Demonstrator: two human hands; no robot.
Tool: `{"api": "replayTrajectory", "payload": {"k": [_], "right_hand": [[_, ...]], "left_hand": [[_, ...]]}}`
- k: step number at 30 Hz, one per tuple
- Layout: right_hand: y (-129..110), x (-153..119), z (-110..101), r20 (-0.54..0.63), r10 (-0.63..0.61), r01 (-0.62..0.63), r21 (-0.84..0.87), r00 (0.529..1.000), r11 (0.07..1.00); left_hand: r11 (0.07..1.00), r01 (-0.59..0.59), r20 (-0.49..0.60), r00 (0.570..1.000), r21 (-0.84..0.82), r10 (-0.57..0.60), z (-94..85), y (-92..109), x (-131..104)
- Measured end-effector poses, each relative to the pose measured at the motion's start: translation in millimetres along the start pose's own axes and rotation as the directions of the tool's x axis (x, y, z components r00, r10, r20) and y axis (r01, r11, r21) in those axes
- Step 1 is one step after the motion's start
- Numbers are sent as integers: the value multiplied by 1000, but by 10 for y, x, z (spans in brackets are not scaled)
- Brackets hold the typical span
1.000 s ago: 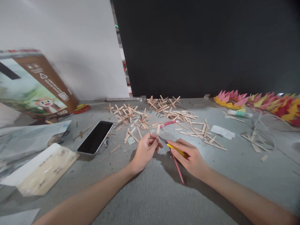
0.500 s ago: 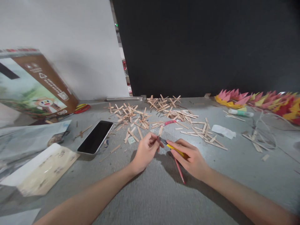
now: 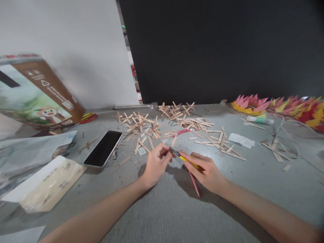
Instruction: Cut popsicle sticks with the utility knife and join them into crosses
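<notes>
My left hand (image 3: 158,162) is closed, its thumb and fingertips pinching a small wooden craft stick (image 3: 174,142) whose far end sticks out beyond them. In my right hand (image 3: 206,170) is a yellow utility knife (image 3: 191,162), gripped with the index finger along its top. The grey blade points left and meets the stick close to my left fingertips; the exact contact is too small to make out. Below the knife, a pink pencil (image 3: 194,185) lies on the grey table (image 3: 162,216), partly hidden by my right hand.
Piles of craft sticks (image 3: 141,123), several joined in crosses, lie beyond my hands. A phone (image 3: 103,148), an opened packet (image 3: 50,185) and a printed box (image 3: 40,91) are at left. Rightward are a paper scrap (image 3: 241,140), a glue stick (image 3: 260,120), folded-paper pieces (image 3: 250,105) and a cable (image 3: 297,148).
Both hands stay in nearly the same place. The stick's outer end has tipped slightly to the right, and the knife blade has shifted a little along it.
</notes>
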State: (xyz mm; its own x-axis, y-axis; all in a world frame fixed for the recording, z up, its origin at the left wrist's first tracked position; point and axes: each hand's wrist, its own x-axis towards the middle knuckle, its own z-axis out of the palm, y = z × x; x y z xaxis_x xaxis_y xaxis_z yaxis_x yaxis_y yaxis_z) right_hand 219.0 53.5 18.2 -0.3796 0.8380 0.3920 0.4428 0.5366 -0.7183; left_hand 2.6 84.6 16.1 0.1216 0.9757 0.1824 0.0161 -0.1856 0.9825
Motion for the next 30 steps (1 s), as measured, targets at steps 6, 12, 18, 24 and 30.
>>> {"api": "replayTrajectory", "payload": {"k": [6, 12, 18, 24, 30], "right_hand": [[-2, -22, 8, 13, -26, 26, 0, 1000, 1000], [-28, -11, 8, 2, -84, 84, 0, 996, 996], [-32, -11, 2, -3, -64, 64, 3, 998, 998], [-36, -8, 5, -3, -73, 73, 1, 997, 997], [-43, 1, 11, -15, -47, 47, 10, 999, 999]], "left_hand": [[985, -94, 3, 995, 144, 95, -17, -7, -57], [970, -128, 33, 992, 207, 123, -9, 15, -87], [990, -92, -4, 996, 108, 92, -10, -12, -73], [970, -112, 33, 994, 214, 108, -30, -32, -83], [986, -71, -2, 997, 149, 72, 4, 7, -91]]}}
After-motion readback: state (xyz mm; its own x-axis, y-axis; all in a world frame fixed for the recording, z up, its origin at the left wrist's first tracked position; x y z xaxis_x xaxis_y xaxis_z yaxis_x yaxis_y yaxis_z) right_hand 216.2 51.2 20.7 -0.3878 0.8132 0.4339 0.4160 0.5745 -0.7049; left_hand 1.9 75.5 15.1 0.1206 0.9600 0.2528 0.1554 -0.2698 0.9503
